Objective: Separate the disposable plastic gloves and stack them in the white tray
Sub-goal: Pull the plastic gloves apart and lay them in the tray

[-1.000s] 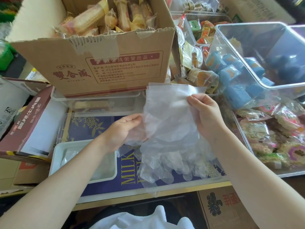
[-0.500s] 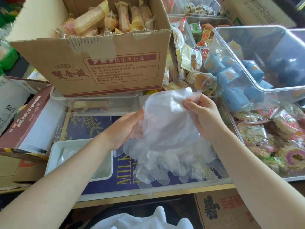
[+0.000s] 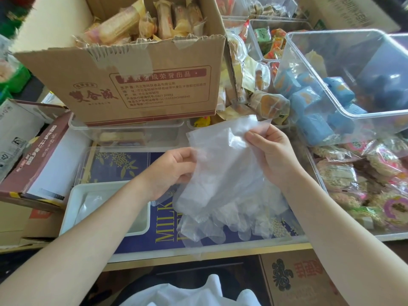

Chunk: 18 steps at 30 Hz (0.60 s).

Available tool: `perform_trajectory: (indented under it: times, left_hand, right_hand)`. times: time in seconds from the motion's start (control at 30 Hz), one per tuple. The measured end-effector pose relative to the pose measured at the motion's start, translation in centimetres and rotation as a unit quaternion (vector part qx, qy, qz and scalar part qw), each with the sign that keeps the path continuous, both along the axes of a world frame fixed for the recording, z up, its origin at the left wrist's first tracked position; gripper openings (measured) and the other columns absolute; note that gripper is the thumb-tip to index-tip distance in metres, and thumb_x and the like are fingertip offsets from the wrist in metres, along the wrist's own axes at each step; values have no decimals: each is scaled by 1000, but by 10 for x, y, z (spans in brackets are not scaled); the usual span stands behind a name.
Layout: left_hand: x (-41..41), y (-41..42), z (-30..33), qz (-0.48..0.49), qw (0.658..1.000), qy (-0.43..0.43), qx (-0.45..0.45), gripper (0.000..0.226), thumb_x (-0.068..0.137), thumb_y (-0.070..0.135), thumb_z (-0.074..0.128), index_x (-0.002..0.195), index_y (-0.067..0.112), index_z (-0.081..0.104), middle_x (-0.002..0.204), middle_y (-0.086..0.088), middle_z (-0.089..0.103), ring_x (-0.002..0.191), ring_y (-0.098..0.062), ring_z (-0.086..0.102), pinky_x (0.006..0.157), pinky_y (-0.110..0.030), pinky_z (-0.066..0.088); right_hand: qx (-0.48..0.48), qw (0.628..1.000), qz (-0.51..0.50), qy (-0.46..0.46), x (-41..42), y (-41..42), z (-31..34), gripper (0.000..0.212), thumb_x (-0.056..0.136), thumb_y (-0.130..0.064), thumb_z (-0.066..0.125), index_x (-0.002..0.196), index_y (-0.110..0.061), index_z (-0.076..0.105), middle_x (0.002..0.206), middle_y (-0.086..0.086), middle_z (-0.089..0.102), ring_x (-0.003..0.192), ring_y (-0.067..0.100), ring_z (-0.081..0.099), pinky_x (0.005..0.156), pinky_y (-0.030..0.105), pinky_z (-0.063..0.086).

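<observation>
A bundle of thin clear plastic gloves hangs in the air above a blue lid, cuffs up and fingers down. My right hand pinches the top cuff edge at the right. My left hand grips the bundle's left side, its fingertips curled on the plastic. The white tray lies lower left, partly under my left forearm, and holds at least one flat clear glove.
A cardboard box of wrapped snacks stands behind the gloves. A clear bin with blue packets sits at the right, above bagged snacks. A brown carton lies left of the tray. Another box sits below the table edge.
Both hands turned the glove bundle slightly. My right hand's fingers shifted along the top cuff edge, and my left hand closed more firmly on the left side.
</observation>
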<state>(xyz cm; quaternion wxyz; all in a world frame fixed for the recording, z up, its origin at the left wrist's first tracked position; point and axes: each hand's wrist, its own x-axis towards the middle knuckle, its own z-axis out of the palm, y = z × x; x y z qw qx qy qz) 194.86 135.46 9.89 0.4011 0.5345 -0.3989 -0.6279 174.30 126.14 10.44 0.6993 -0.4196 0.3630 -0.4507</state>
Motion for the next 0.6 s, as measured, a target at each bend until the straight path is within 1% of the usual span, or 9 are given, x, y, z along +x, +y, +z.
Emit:
perform_trajectory:
  times: [0.07,0.13,0.23,0.33,0.4,0.43,0.5,0.57,0.6]
  left_hand:
    - [1,2,0,-45,999,-12,0,33,81,-3,65,110,13,65,107,-8,70,97,-24,66,83,-37,53]
    - [4,5,-1,-73,997,-21,0,46,73,-3,68,113,17,63,113,-14,67,98,-24,64,81,-36,53]
    - [7,8,-1,-77,997,-29,1,54,67,2,69,118,18,60,120,-21,61,102,-29,62,87,-41,51]
    - [9,9,-1,-90,995,-33,-27,53,74,0,57,124,19,56,124,-25,56,112,-37,57,98,-49,43]
    - [10,9,0,-95,995,-11,-40,53,78,1,48,127,20,54,124,-23,57,114,-41,54,98,-57,39]
    - [10,8,1,-89,995,10,-44,48,80,8,46,126,20,55,122,-20,60,110,-38,57,95,-53,43]
    - [5,5,7,-60,997,33,-47,40,85,35,46,121,20,57,113,-12,65,98,-26,63,83,-36,51]
    - [-2,-1,10,-15,998,-4,-60,53,81,63,49,115,23,57,101,4,71,90,-12,65,76,-23,51]
    - [-6,-4,9,1,996,-44,-74,56,75,69,54,110,26,57,94,11,71,87,-5,65,75,-19,50]
  right_hand:
    - [-3,1000,3,4,-1,1,1,19,82,7,58,70,-9,56,66,1,64,66,12,61,71,21,49]
    - [-4,1000,-4,10,-4,1,2,22,82,7,58,69,-11,56,65,1,64,63,11,60,69,21,49]
    - [-7,1000,-17,17,-6,2,4,23,82,7,59,68,-11,57,63,-1,64,62,9,60,67,19,49]
    - [-23,998,-15,61,-8,3,4,20,76,-2,69,64,-17,62,64,0,62,64,15,57,67,26,48]
    - [-30,996,-17,87,-9,4,4,21,73,-6,71,61,-21,63,63,0,61,64,16,55,68,30,46]
    - [-34,995,-21,95,-9,5,5,23,74,-4,72,61,-21,63,63,-1,61,64,16,54,68,30,45]
    - [-38,992,-40,114,-8,6,5,28,78,0,70,61,-21,62,62,-2,60,65,17,53,69,32,43]
    - [-37,987,-69,139,-6,7,4,26,79,0,69,64,-18,61,63,-1,59,66,18,52,70,36,43]
    - [-36,984,-81,152,-4,8,3,23,79,0,69,66,-17,60,64,-1,59,65,18,52,70,37,43]
